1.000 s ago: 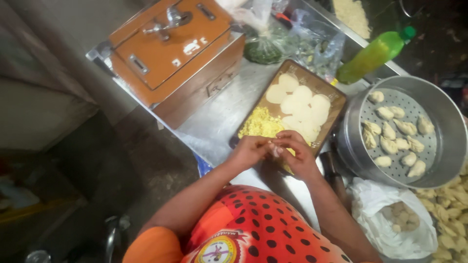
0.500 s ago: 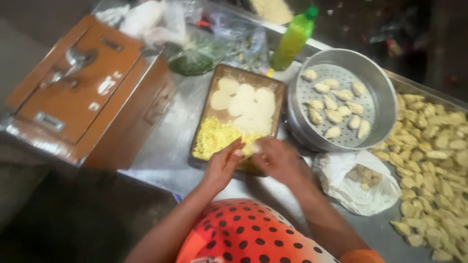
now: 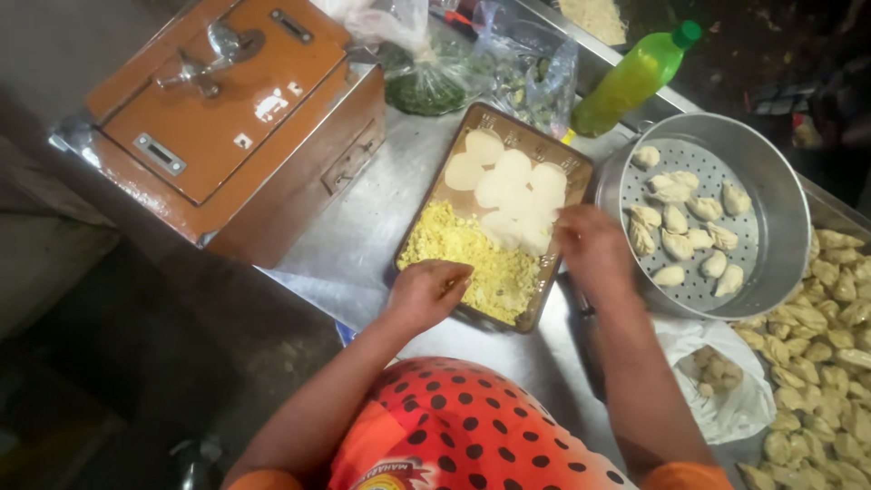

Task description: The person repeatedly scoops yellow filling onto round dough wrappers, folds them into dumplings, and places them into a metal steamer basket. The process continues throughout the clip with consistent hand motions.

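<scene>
A brown tray (image 3: pixel 562 166) sits on the steel worktop (image 3: pixel 363 236) in front of the person. Its far half holds round white dough discs (image 3: pixel 508 186); its near half holds yellow crumbled filling (image 3: pixel 467 254).

Left hand (image 3: pixel 426 292): rests at the tray's near left corner, fingers curled loosely over the edge of the filling. Whether it grips any filling cannot be told.

Right hand (image 3: pixel 594 249): lies at the tray's right edge, fingertips touching the nearest discs, fingers bent. Whether a disc is pinched cannot be told.

Just right of the tray stands a round metal steamer (image 3: pixel 789 213), its perforated floor carrying several shaped dumplings (image 3: pixel 676 231), spaced apart. Further right, more dumplings are piled in a heap (image 3: pixel 830 308) on the worktop. A white plastic bag (image 3: pixel 726 390) with a few pieces inside lies near the right forearm.

Left of the tray stands an orange-brown metal box (image 3: pixel 236 127) with a handle on top. Behind the tray are clear bags of greens (image 3: pixel 435 86) and a green bottle (image 3: pixel 635 77), lying tilted beside the steamer's rim.
</scene>
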